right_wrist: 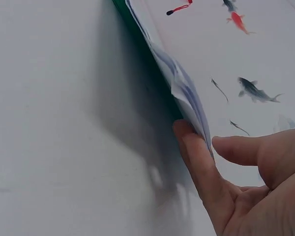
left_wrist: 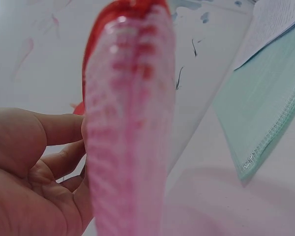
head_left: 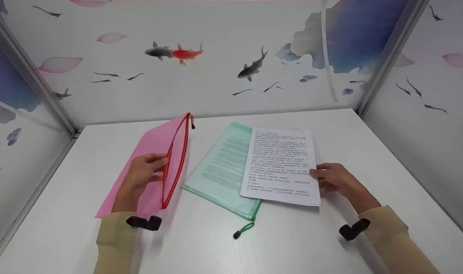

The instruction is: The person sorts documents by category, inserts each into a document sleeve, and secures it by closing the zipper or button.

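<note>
A pink zip document pouch [head_left: 151, 140] with a red zip edge stands tilted on the left, its mouth parted. My left hand [head_left: 145, 171] pinches the near side of that mouth between thumb and fingers. In the left wrist view the end of the pouch [left_wrist: 130, 128] fills the middle and covers the fingertips. On the right, my right hand [head_left: 336, 178] pinches the right edge of a stack of printed sheets [head_left: 280, 167]. The right wrist view has the sheets [right_wrist: 187, 93] edge-on, thumb on one face, fingers behind. They overlap a green zip pouch [head_left: 220, 163] holding printed paper.
The white table [head_left: 201, 243] is bounded at the back and sides by panels [head_left: 216, 87] printed with fish and petals. A green zip pull [head_left: 244, 230] lies towards the table's front. The red zip pull [head_left: 192, 121] hangs at the pink pouch's far corner.
</note>
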A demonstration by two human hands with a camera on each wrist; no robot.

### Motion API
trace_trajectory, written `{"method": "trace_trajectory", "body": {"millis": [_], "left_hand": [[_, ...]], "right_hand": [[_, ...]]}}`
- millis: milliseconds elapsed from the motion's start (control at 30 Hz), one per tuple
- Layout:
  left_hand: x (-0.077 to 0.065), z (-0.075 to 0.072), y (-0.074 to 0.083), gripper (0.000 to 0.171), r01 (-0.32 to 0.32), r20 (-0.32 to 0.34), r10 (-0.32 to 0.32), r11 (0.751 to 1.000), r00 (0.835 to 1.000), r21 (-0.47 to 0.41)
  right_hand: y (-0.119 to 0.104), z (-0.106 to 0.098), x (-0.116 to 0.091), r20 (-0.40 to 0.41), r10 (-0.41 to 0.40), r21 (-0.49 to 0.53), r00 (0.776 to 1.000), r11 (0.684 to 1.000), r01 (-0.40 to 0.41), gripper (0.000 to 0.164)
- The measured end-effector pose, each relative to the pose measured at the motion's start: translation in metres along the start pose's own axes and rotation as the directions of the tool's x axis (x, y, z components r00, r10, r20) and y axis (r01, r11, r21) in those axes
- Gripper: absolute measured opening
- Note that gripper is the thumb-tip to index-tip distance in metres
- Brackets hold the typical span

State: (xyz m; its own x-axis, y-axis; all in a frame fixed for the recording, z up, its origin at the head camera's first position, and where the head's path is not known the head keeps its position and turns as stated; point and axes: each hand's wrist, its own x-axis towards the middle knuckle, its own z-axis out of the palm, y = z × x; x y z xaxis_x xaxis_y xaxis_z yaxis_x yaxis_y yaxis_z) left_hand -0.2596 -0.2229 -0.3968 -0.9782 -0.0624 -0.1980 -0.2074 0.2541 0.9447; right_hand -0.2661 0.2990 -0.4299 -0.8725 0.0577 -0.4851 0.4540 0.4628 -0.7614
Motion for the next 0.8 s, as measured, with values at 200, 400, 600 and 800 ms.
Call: {"method": "trace_trajectory", "body": {"millis": [200, 400, 600, 800], "left_hand": [[0.000, 0.000, 0.000, 0.043, 0.006, -0.005, -0.006, 1.000, 1.000, 0.005], [0.001, 0.002, 0.000, 0.044, 0.012, -0.008, -0.012, 1.000, 1.000, 0.012], [0.002, 0.003, 0.000, 0.044, 0.021, -0.014, -0.021, 1.000, 1.000, 0.018], [0.002, 0.002, 0.000, 0.044, 0.028, -0.019, -0.028, 0.999, 0.999, 0.017]], "right_hand": [[0.002, 0.003, 0.005, -0.067, -0.014, -0.044, 0.998, 0.999, 0.011, 0.064], [0.006, 0.002, 0.004, -0.043, -0.076, 0.079, 0.996, 0.994, 0.079, 0.063], [0.006, 0.002, -0.003, 0.068, -0.142, 0.293, 0.988, 0.949, 0.116, 0.070], [-0.004, 0.006, -0.008, 0.140, -0.188, 0.457, 0.972, 0.883, 0.105, 0.074]]}}
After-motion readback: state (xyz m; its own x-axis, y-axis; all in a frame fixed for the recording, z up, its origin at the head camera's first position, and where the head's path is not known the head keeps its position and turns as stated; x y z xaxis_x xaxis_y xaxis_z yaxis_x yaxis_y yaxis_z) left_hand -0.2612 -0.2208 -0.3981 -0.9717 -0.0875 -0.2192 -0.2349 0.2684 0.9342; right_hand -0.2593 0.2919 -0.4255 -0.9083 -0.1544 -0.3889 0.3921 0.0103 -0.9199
